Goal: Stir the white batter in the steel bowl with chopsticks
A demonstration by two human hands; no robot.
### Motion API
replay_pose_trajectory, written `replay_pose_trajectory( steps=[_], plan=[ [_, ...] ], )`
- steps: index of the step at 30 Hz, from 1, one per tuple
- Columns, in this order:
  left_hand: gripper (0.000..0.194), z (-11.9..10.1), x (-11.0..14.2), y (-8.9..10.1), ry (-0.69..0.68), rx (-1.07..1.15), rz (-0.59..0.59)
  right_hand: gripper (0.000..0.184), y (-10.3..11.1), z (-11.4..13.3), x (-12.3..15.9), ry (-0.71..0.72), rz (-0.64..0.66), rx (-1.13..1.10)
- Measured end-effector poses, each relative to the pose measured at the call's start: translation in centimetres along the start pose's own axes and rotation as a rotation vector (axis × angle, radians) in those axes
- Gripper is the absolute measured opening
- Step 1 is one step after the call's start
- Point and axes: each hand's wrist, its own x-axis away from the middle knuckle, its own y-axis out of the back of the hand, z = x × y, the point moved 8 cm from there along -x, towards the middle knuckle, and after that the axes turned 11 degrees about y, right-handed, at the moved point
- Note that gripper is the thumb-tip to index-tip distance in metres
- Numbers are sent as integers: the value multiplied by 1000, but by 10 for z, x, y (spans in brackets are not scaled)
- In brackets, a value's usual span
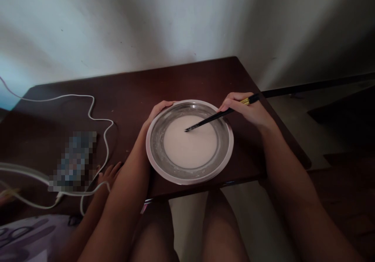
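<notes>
A wide metal bowl (158, 158) with a pale rim stands on the dark table near its front edge. Inside it lies a smooth, whitish liquid batter (190, 146). My left hand (159, 108) curls around the bowl's far left rim, fingers over the outer side and partly hidden. In my right hand (241, 107), closed above the right rim, is a pair of black chopsticks (215, 116) with gold bands near the top. Their tips reach the middle of the batter and carry some white residue.
Another person's hand (109, 174) rests on the table left of my left forearm. A blurred-out phone-like device (74, 162) lies beside white cables (107, 144). The dark table (187, 78) meets a pale wall (164, 27) at the back.
</notes>
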Motion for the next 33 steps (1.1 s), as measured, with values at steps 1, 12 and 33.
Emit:
replay_pose_trajectory(
  steps=[1, 12, 33],
  plan=[
    [24, 0, 0, 1, 1, 0, -6, 29, 1, 0, 0, -8, -12, -8],
    [29, 2, 2, 0, 35, 10, -57, 33, 5, 0, -1, 4, -13, 23],
    [32, 4, -4, 5, 40, 15, 11, 26, -3, 0, 0, 22, 36, 15]
  ],
)
